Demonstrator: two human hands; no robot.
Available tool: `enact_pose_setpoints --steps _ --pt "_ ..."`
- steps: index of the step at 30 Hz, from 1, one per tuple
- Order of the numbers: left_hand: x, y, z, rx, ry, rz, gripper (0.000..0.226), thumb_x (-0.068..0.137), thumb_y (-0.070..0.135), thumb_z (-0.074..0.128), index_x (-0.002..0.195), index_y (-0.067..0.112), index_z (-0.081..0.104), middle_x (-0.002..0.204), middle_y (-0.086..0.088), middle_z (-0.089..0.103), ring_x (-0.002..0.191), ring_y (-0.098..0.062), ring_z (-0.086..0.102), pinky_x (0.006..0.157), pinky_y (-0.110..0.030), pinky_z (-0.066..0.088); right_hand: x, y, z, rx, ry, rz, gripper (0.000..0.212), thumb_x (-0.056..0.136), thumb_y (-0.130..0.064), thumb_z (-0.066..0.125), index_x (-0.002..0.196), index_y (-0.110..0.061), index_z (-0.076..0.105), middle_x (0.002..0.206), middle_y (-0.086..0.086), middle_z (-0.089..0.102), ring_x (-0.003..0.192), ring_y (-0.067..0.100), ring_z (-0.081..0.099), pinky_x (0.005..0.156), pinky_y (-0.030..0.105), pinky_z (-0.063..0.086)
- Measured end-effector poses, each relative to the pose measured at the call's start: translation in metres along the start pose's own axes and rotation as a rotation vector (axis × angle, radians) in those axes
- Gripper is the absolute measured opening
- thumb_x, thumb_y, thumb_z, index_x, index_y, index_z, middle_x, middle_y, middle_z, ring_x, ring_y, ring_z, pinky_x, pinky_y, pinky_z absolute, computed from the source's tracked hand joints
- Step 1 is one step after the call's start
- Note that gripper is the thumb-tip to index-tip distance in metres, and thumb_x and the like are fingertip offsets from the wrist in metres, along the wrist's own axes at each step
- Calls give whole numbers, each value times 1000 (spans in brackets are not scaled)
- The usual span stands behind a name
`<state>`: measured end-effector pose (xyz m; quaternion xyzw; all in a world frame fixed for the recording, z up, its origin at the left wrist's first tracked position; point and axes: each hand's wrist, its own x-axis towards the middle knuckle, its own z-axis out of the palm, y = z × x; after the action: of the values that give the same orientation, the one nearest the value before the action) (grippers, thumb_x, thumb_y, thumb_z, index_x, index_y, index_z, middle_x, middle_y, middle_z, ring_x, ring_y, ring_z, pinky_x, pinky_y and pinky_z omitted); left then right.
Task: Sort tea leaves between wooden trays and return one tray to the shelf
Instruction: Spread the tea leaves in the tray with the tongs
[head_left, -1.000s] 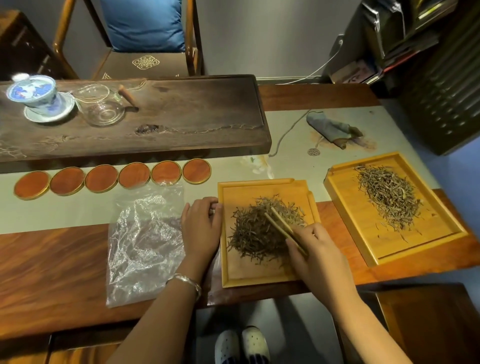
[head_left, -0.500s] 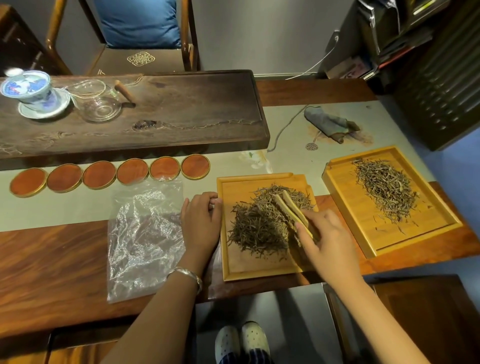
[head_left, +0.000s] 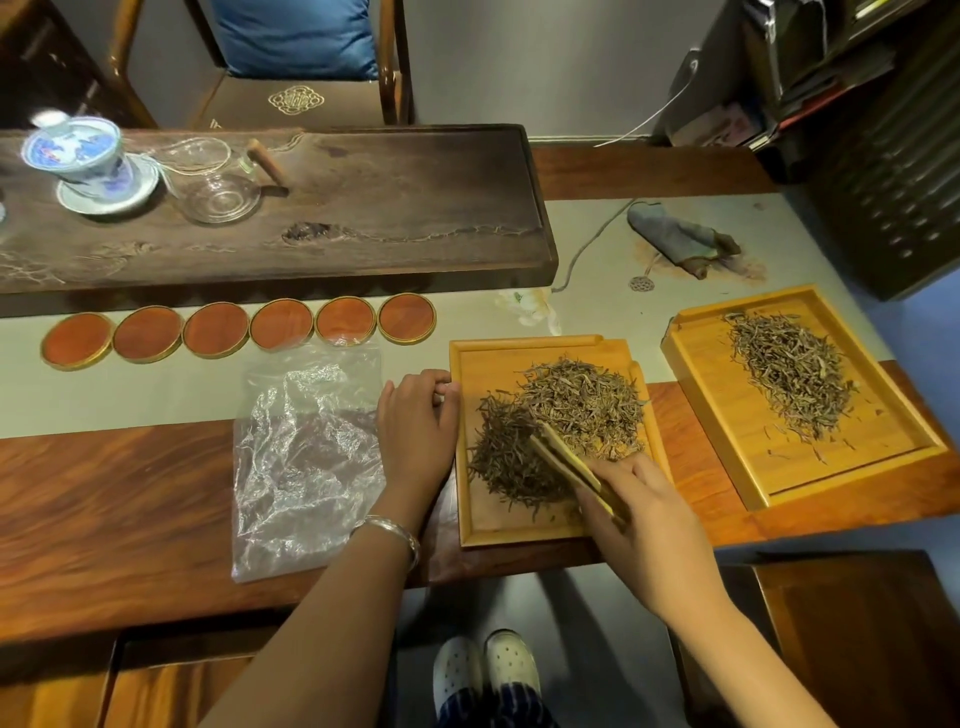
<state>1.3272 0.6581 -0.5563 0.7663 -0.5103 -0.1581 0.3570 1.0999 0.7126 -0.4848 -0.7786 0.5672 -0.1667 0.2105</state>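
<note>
Tea leaves (head_left: 558, 431) lie heaped in the near wooden tray (head_left: 470, 535) at the front edge of the long wooden surface (head_left: 104, 499), a darker clump to the left of a paler one. Across the surface from the left: a blue-and-white lidded cup (head_left: 78, 153) and a glass pitcher (head_left: 208, 176) on a dark carved tea board (head_left: 415, 208), a row of six round coasters (head_left: 239, 330) on a pale runner, and a crumpled clear plastic bag (head_left: 306, 462). Behind stands a chair with a blue cushion (head_left: 296, 36). The left hand (head_left: 415, 431), a silver bangle (head_left: 392, 532) on its wrist, rests with curled fingers against the near tray's left rim. The right hand (head_left: 644, 519) grips a bamboo scoop (head_left: 569, 462), its tip down in the leaves. Further right a second tray (head_left: 727, 467) holds more tea leaves, with a folded grey cloth (head_left: 670, 239) beyond it and cluttered dark shelving (head_left: 883, 156) at the far right.
</note>
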Motion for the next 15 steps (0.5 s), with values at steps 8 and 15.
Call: enact_pose_setpoints --steps 8,15 --pt "0 -2 0 8 -17 -6 23 95 33 45 99 21 64 88 8 61 87 -14 56 113 -43 28 -7 -14 7 -11 -116 -46 30 89 -32 60 118 -23 63 89 -4 51 75 16 58 55 37 50" --pt "0 -4 1 11 -27 -4 24 95 37 44 98 23 62 86 10 58 88 -14 55 112 -43 29 -18 -13 5 0 -140 -30 32 90 -30 59 121 -23 62 97 -4 56 83 17 61 60 39 52"
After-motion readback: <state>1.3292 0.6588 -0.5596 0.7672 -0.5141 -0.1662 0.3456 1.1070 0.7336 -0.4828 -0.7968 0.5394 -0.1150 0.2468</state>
